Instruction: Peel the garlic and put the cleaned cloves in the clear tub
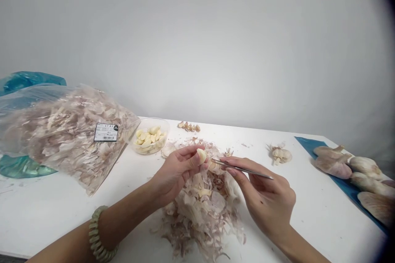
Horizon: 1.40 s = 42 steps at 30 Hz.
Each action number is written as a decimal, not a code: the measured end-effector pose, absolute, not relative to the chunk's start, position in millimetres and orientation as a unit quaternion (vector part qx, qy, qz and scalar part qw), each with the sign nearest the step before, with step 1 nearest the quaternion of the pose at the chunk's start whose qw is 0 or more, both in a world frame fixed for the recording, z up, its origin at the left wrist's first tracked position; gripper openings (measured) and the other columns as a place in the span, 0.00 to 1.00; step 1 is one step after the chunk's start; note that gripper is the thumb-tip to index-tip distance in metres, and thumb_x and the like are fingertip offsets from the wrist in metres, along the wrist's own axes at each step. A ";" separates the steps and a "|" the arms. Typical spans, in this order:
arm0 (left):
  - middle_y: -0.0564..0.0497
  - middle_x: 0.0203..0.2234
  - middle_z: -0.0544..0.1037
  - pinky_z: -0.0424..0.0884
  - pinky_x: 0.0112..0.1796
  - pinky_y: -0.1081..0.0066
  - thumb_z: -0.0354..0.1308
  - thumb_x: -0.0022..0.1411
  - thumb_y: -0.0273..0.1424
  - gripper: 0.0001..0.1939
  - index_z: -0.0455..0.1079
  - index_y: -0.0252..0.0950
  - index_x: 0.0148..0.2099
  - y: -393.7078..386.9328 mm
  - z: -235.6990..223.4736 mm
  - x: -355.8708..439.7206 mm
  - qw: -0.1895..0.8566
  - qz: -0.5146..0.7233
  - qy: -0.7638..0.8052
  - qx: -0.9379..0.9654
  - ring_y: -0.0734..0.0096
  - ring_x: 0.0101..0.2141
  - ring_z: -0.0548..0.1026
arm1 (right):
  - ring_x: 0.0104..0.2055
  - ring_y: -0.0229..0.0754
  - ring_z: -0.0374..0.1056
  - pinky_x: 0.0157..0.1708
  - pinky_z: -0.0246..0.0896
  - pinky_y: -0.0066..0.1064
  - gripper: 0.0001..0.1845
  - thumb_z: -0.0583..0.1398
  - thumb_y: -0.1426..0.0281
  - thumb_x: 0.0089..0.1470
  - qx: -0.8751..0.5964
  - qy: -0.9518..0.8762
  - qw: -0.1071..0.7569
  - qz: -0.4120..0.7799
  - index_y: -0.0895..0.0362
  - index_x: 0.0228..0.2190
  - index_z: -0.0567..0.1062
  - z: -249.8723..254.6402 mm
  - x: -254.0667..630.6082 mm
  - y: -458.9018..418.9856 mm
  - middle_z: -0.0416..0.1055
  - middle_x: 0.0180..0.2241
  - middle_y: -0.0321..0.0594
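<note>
Between the thumb and fingers of my left hand (175, 174) is a pale peeled garlic clove (201, 156). My right hand (268, 193) pinches a pair of thin metal tweezers (247, 169), whose tips point left toward the clove. A bit of brownish skin shows near the tips; whether they touch the clove I cannot tell. Below both hands lies a loose heap of garlic skins (206, 218). A clear round bowl (168, 131) with several peeled cloves stands beyond my left hand.
A clear labelled bag (70, 135) of garlic skins fills the left side. Several unpeeled cloves (189, 126) line the table's far edge. A partly broken garlic bulb (280, 155) sits right of centre. Whole bulbs (365, 167) rest on a blue sheet (308, 146) at far right.
</note>
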<state>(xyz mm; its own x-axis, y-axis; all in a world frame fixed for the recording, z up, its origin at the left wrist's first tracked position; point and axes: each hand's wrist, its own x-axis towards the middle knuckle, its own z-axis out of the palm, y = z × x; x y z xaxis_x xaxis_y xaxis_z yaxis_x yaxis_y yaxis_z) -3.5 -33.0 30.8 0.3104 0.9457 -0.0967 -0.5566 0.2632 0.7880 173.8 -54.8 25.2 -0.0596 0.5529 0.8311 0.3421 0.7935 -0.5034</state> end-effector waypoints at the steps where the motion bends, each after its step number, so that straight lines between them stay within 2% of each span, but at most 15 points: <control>1: 0.54 0.27 0.73 0.70 0.39 0.77 0.68 0.48 0.29 0.13 0.72 0.32 0.37 -33.4 30.8 -3.4 0.738 0.507 0.297 0.332 0.80 0.30 0.72 | 0.37 0.39 0.74 0.37 0.74 0.31 0.16 0.61 0.83 0.48 -0.308 -0.722 0.614 0.086 0.53 0.38 0.76 26.2 173.5 -55.3 0.78 0.35 0.35; 8: 0.55 0.24 0.74 0.69 0.33 0.79 0.71 0.43 0.28 0.15 0.71 0.34 0.34 -35.0 30.0 -4.6 0.745 0.484 0.302 0.344 0.80 0.27 0.74 | 0.36 0.39 0.75 0.37 0.74 0.29 0.18 0.61 0.83 0.48 -0.296 -0.725 0.615 0.096 0.52 0.39 0.76 29.8 173.3 -58.3 0.78 0.35 0.34; 19: 0.55 0.23 0.75 0.70 0.34 0.78 0.73 0.37 0.28 0.17 0.72 0.34 0.32 -34.8 32.6 -2.2 0.735 0.491 0.311 0.349 0.79 0.26 0.75 | 0.36 0.41 0.75 0.36 0.75 0.31 0.20 0.61 0.84 0.47 -0.284 -0.727 0.618 0.100 0.52 0.39 0.77 30.6 172.3 -57.9 0.78 0.35 0.36; 25: 0.55 0.23 0.74 0.69 0.34 0.76 0.71 0.41 0.26 0.13 0.73 0.33 0.31 -35.1 32.6 -2.1 0.698 0.510 0.310 0.396 0.79 0.27 0.73 | 0.35 0.42 0.75 0.35 0.75 0.32 0.19 0.61 0.83 0.47 -0.285 -0.727 0.617 0.095 0.52 0.39 0.77 31.0 172.7 -58.7 0.78 0.35 0.37; 32: 0.55 0.26 0.72 0.68 0.32 0.79 0.70 0.41 0.24 0.11 0.74 0.35 0.30 -35.6 29.8 -2.3 0.652 0.535 0.315 0.436 0.80 0.29 0.70 | 0.37 0.42 0.75 0.31 0.75 0.30 0.22 0.62 0.86 0.46 -0.262 -0.739 0.616 0.078 0.52 0.40 0.76 31.1 171.8 -59.3 0.78 0.35 0.36; 38: 0.55 0.27 0.72 0.66 0.31 0.80 0.70 0.41 0.23 0.11 0.74 0.34 0.29 -36.5 30.8 -1.6 0.636 0.546 0.327 0.437 0.79 0.30 0.69 | 0.35 0.43 0.75 0.35 0.74 0.35 0.24 0.61 0.87 0.45 -0.239 -0.742 0.623 0.063 0.51 0.41 0.76 32.0 171.2 -59.4 0.78 0.34 0.36; 42: 0.55 0.26 0.72 0.66 0.29 0.80 0.70 0.40 0.23 0.12 0.74 0.34 0.29 -36.7 30.6 -1.1 0.638 0.548 0.325 0.432 0.80 0.29 0.69 | 0.35 0.42 0.75 0.36 0.74 0.35 0.25 0.61 0.88 0.44 -0.226 -0.745 0.624 0.068 0.53 0.41 0.75 32.4 171.2 -59.6 0.78 0.34 0.37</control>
